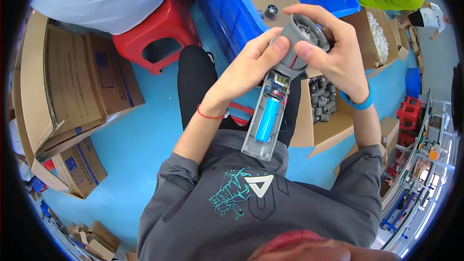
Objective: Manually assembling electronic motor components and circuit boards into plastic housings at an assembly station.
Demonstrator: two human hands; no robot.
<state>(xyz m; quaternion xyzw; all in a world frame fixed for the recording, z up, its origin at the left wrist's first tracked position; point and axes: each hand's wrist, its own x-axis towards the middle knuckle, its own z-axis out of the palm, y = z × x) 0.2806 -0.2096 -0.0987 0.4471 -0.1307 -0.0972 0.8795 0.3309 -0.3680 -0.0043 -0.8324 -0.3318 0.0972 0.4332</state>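
Observation:
Between both hands is a grey handheld fan (pixel 293 61), its round hollow head up and its handle pointing down toward my shirt. The handle lacks its cover on this side, so a blue cylindrical battery (pixel 267 120) shows inside, with a small circuit board (pixel 279 83) and wires above it. My left hand (pixel 244 70) grips the left side of the head where it joins the handle, thumb on the housing. Around the head's right side curls my right hand (pixel 340 53), its thumb near the rim and its index finger over the top. Parts inside the head are only partly visible.
Ahead stands a blue plastic bin (pixel 227 7) with a small round grey part (pixel 271 10) on cardboard. A carton (pixel 333 133) of grey parts is at my right knee; white pieces (pixel 378 36) fill another beyond. Left are a red stool (pixel 145 43), a seated person and large cartons (pixel 72 77).

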